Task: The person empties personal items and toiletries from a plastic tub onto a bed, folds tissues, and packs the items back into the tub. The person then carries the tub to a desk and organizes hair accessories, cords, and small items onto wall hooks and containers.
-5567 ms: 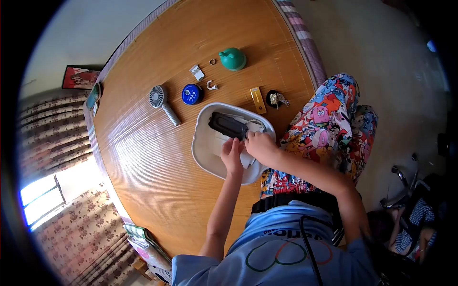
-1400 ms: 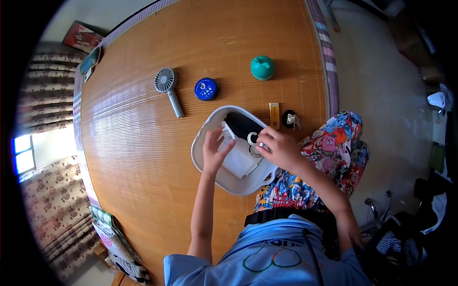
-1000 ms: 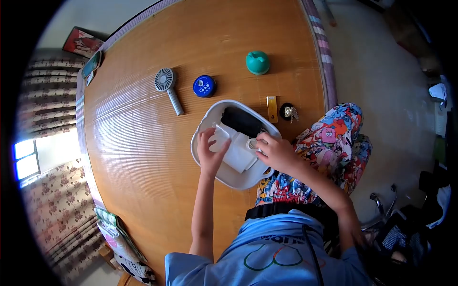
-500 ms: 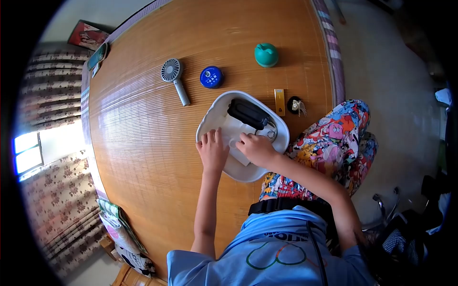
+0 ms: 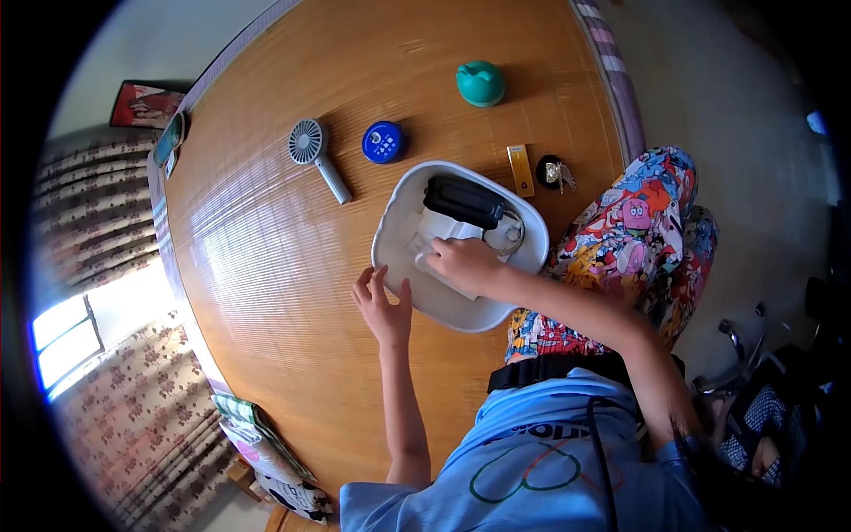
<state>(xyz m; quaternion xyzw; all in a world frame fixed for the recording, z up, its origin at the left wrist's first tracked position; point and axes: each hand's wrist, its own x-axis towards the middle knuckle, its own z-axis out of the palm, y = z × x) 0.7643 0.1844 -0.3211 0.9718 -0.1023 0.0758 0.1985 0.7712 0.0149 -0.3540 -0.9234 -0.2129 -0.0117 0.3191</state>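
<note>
A white plastic basin (image 5: 390, 217) stands in front of me on the mat. Inside it, a black rectangular case (image 5: 465, 202) leans along the far side, with a white sheet-like piece (image 5: 448, 229) and a pale round item (image 5: 505, 235) close by. My right hand (image 5: 465, 266) reaches into the basin, fingers curled together near a clear, roundish item (image 5: 422, 257); what they grip is hidden. My left hand (image 5: 383, 306) is at the basin's near-left rim, fingers apart and holding nothing.
Beyond the basin lie a grey handheld fan (image 5: 319, 160), a round blue tin (image 5: 384, 142) and a green rounded container (image 5: 480, 83). A yellow box (image 5: 520, 170) and a black hair tie with a light ornament (image 5: 555, 173) lie right of it, near my patterned trousers (image 5: 634, 230).
My left hand has drawn back from inside the basin to its near-left rim. My right hand remains in the basin, slightly shifted. The whole view has tilted a little.
</note>
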